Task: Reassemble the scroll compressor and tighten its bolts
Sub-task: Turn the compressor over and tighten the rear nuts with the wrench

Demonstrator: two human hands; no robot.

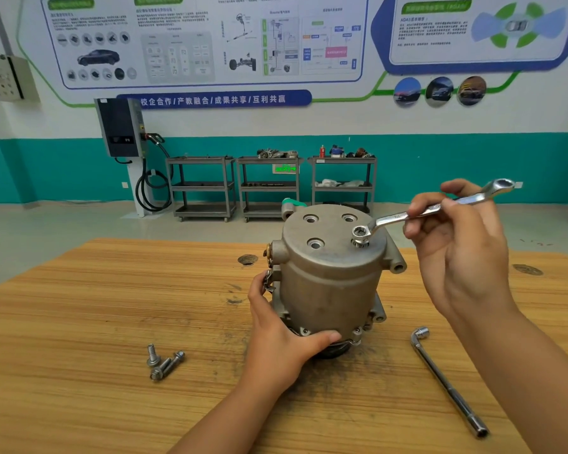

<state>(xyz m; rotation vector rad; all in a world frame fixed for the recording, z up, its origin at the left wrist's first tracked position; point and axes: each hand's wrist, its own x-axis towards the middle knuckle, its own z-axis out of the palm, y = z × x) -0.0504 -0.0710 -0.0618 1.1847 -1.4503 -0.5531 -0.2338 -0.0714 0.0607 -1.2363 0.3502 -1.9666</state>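
The left hand (276,335) covers the lower left flank of the compressor (328,283). The ring of the wrench (391,219) caps the head of the bolt (360,245), and the middle of its shaft is lost behind the right hand (456,244). Both forearms (230,414) and the near edge of the table (79,355) run out of view at the bottom. A green part (291,202) behind the compressor is mostly hidden. Poster (204,40) text is too blurred to read; the clutter on the far carts (269,188) too small to name
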